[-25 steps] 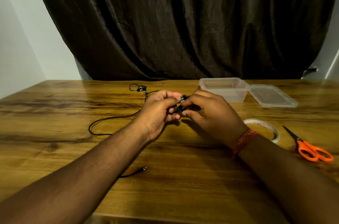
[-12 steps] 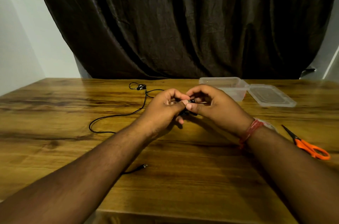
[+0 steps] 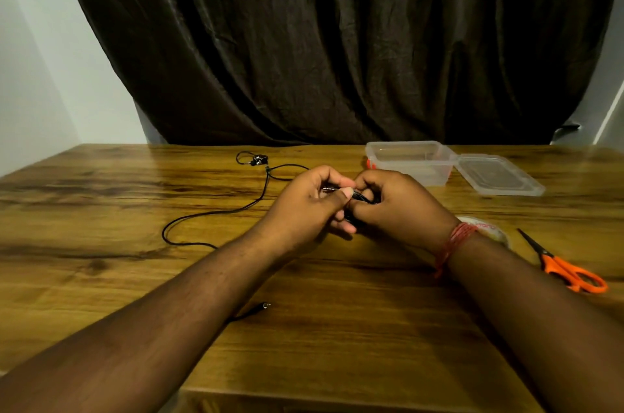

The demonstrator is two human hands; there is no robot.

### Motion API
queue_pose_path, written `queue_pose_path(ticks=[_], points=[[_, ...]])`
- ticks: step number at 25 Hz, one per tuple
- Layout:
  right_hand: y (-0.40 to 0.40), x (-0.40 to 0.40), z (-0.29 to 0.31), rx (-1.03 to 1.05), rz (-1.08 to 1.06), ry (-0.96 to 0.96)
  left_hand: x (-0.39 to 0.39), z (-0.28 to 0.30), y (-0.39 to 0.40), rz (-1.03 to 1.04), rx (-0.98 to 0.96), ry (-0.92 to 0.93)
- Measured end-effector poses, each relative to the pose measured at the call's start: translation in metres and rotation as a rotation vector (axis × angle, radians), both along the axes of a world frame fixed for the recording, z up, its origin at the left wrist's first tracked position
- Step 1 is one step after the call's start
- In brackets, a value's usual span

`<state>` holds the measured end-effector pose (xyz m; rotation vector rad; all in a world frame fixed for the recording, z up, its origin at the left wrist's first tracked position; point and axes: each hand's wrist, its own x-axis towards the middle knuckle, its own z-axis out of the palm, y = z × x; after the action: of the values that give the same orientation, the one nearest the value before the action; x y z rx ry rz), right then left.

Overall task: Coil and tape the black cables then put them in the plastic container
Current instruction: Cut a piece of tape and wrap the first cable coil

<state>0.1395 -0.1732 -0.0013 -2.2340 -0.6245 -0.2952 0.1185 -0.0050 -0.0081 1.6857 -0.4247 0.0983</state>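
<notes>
My left hand [image 3: 310, 203] and my right hand [image 3: 398, 206] meet above the middle of the wooden table, both pinching a small coil of black cable [image 3: 363, 199]; most of the coil is hidden by fingers. A second black cable [image 3: 216, 213] with earbuds at its far end lies loose on the table to the left, and its plug [image 3: 265, 305] shows beside my left forearm. The clear plastic container [image 3: 410, 159] stands open at the back right, just behind my right hand. A roll of clear tape [image 3: 489, 230] lies partly hidden behind my right wrist.
The container's lid [image 3: 499, 174] lies flat to the right of the container. Orange-handled scissors [image 3: 567, 269] rest near the table's right edge. A dark curtain hangs behind the table [image 3: 337, 328].
Both hands have kept working the coil, shifting slightly away from me and turning; my right hand's fingers now curl over the coil from the right. The loose cable has not moved.
</notes>
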Motion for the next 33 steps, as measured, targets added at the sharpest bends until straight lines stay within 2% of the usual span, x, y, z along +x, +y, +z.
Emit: queue_pose_path(ticks=[5, 8, 11, 16, 19, 21, 27, 33], points=[[0.006, 0.000, -0.004, -0.071, -0.077, -0.104, -0.002, -0.001, -0.009, 0.102, 0.140, -0.137], [0.008, -0.001, -0.005, -0.106, -0.082, -0.086, -0.001, -0.002, -0.012, 0.126, 0.151, -0.140], [0.007, 0.001, -0.005, -0.027, -0.037, 0.115, 0.000, -0.002, -0.011, 0.118, 0.162, -0.137], [0.001, -0.004, 0.002, 0.507, 0.188, 0.617, -0.001, -0.001, -0.006, 0.106, 0.145, -0.159], [-0.008, -0.003, 0.007, 0.629, 0.307, 0.810, -0.002, 0.001, -0.002, 0.086, 0.122, -0.169], [-0.011, -0.002, 0.008, 0.688, 0.305, 0.885, -0.004, 0.003, 0.000, 0.067, 0.100, -0.173], [-0.006, 0.001, 0.003, 0.700, 0.201, 0.777, -0.005, 0.002, -0.004, 0.098, 0.153, -0.267], [0.000, 0.008, -0.007, 0.663, 0.125, 0.541, 0.001, -0.002, -0.002, 0.152, 0.196, -0.154]])
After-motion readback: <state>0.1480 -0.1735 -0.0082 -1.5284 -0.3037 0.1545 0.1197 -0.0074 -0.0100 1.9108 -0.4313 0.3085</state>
